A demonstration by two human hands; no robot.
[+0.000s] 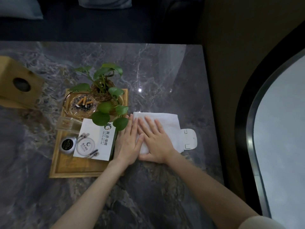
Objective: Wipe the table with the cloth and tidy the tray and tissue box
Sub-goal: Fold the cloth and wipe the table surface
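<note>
A folded white cloth (168, 124) lies flat on the dark marble table (165, 71), just right of the wooden tray (79, 167). My right hand (156, 139) presses flat on the cloth with fingers spread. My left hand (127, 142) lies flat beside it, fingertips on the cloth's left edge, palm partly over the tray's right rim. The wooden tissue box (19, 83) stands at the far left of the table, tilted toward the view.
The tray holds a potted green plant (102, 90), a glass ashtray with cigarette butts (80, 103), a white card (95, 141), a small round black device (67, 144) and a clear holder (67, 123). A white tag (189, 138) lies right of the cloth. The table edge runs at the right.
</note>
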